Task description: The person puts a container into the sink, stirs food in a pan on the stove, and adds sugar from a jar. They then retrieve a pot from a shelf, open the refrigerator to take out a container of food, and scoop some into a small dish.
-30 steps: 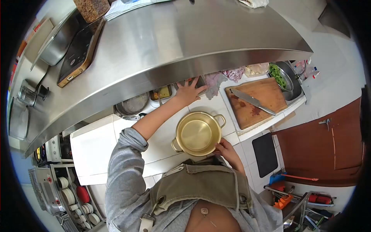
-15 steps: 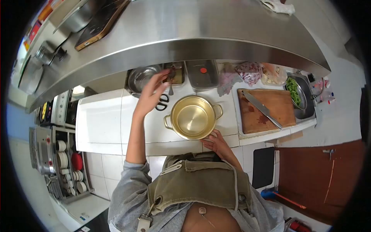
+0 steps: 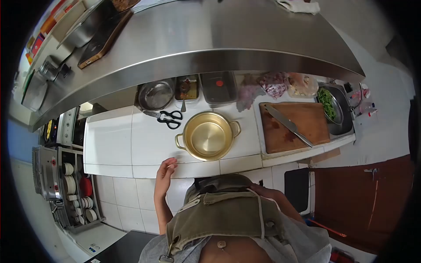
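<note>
A gold-coloured two-handled pot point(image 3: 208, 136) stands on the white tiled counter, with nothing visible inside. My left hand point(image 3: 165, 174) is at the counter's front edge, left of the pot and apart from it. Its fingers are loosely bent and hold nothing. Close against my apron point(image 3: 219, 215) is my right hand point(image 3: 263, 191), below the counter edge; its fingers are mostly hidden. Black-handled scissors point(image 3: 170, 118) lie behind the pot to the left. Beyond them are a metal bowl point(image 3: 157, 94) and a container of brown sauce point(image 3: 186, 89) with a spoon handle sticking out.
A knife point(image 3: 289, 126) lies on a wooden cutting board point(image 3: 280, 140) at right. Behind are a lidded container point(image 3: 218, 94) and bagged food point(image 3: 274, 84). Green vegetables point(image 3: 326, 103) sit by the sink. A steel shelf point(image 3: 197, 61) overhangs the counter's back.
My left hand has come down from above the sauce container to the counter's front edge. My right hand has left the pot's side and drawn back to my apron. The view has shifted slightly.
</note>
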The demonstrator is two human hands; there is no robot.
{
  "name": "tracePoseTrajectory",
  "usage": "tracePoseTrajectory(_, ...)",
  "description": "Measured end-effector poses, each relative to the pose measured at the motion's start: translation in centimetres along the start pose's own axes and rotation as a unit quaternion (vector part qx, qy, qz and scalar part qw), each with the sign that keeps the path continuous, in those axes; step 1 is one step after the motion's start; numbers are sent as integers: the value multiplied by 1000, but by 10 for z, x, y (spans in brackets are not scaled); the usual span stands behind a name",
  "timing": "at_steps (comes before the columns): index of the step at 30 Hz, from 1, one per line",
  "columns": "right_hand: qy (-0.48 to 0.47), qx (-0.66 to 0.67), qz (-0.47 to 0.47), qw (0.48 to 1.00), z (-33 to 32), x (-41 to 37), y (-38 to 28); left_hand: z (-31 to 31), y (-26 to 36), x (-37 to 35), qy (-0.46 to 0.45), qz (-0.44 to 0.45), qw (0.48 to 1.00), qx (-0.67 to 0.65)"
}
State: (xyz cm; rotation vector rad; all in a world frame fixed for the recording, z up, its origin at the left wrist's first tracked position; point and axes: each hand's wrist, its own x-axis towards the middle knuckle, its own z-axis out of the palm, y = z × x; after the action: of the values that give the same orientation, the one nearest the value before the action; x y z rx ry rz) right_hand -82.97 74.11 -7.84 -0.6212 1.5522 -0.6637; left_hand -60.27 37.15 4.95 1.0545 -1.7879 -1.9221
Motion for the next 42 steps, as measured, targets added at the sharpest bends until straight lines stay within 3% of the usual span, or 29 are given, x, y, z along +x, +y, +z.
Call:
tracePoseTrajectory(2,-23,59,39,997,-16,-15,10,13,12,5,-20,19,1000,10)
tracePoseTrajectory(4,-12,-128,180,975,-38,-27,7,21,16,7,-36,40,998,19)
tracePoseTrajectory(5,88,-268,227,932,-44,-42,-2,21,17,9,-21,50,998,23)
tracePoseTrajectory(6,183,-399,268,858,-50,-61,-24,20,16,10,-5,61,998,26)
tracePoseTrajectory(8,392,-279,109,870,-83,-78,-25,20,14,12,11,52,997,48)
tracePoseTrajectory(10,511,-98,-52,853,-113,-94,-51,28,18,11,53,-38,996,60)
tracePoseTrajectory(12,588,-159,-70,790,-136,-102,-69,36,0,22,41,-42,994,89)
tracePoseTrajectory(14,644,-323,-138,680,-162,-97,-67,54,-2,28,64,-51,993,85)
tracePoseTrajectory(16,644,-361,-28,674,-179,-87,-58,72,2,30,54,-59,992,99)
tracePoseTrajectory(18,647,-376,-3,663,-183,-77,-49,82,-5,37,53,-46,987,148)
tracePoseTrajectory(19,648,-394,15,651,-187,-73,-49,85,-12,41,76,2,985,158)
tracePoseTrajectory(24,653,-370,22,660,-203,-72,-33,82,-14,33,63,-25,984,162)
tracePoseTrajectory(30,656,-406,107,627,-243,-66,-23,94,1,2,2,-21,977,210)
tracePoseTrajectory(33,676,-337,125,644,-240,-63,-37,99,-15,-11,-31,-37,993,109)
tracePoseTrajectory(34,675,-340,120,644,-238,-58,-41,100,-14,-12,-43,-40,996,67)
tracePoseTrajectory(36,708,-364,18,605,-223,-47,-49,102,-14,-11,-33,-33,998,30)
tracePoseTrajectory(38,690,-385,21,613,-205,-36,-66,102,-14,-13,-18,-32,999,-10)
tracePoseTrajectory(42,631,-414,-142,640,-157,-26,-122,98,-4,-3,34,8,997,-66)
